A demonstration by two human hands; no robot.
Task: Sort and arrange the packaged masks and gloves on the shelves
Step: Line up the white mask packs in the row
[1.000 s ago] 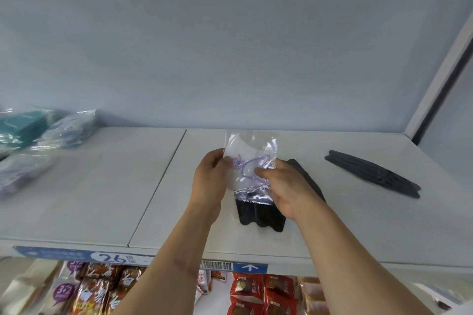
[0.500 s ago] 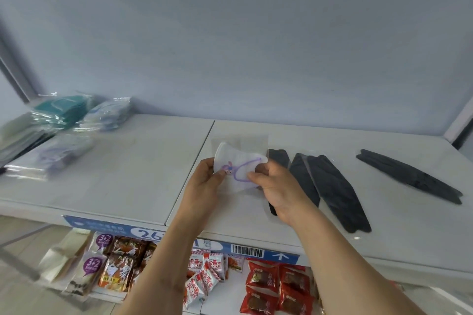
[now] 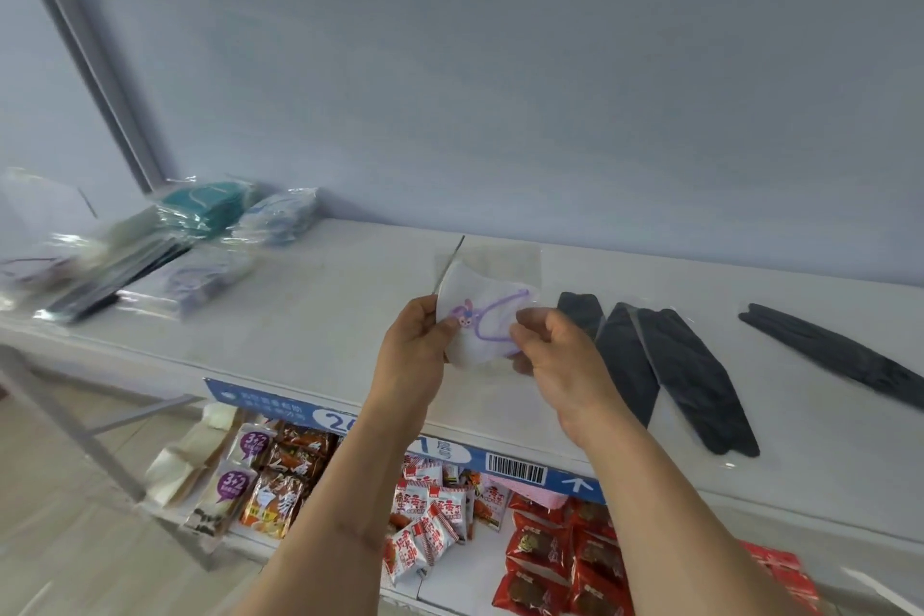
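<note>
So the person has one packaged mask, a white folded mask in a clear plastic sleeve (image 3: 482, 315), held up in both hands over the front of the white shelf (image 3: 320, 320). It's got a little purple bunny cartoon near its left edge and a purple ear loop curling across the front, and the clear sleeve sticks out above the mask. The left hand (image 3: 412, 345) pinches the left edge with thumb on front, fingers curled behind. The right hand (image 3: 560, 360) pinches the right edge, fingers curled in too.

Counting what's lying on that shelf: three dark grey flat gloves in clear packaging (image 3: 650, 365) fanned out just right of the hands, touching or overlapping each other, plus one more dark grey glove (image 3: 840, 360) lying alone further right, well apart from them.

Over at the left end there's a blurry heap of bagged masks (image 3: 150, 250), teal on top at the back, pale blue beside it, lilac in front. Too smeared to count properly.

On the shelf below there are snack packets (image 3: 435, 510), orange, white-and-red, and dark red ones.
</note>
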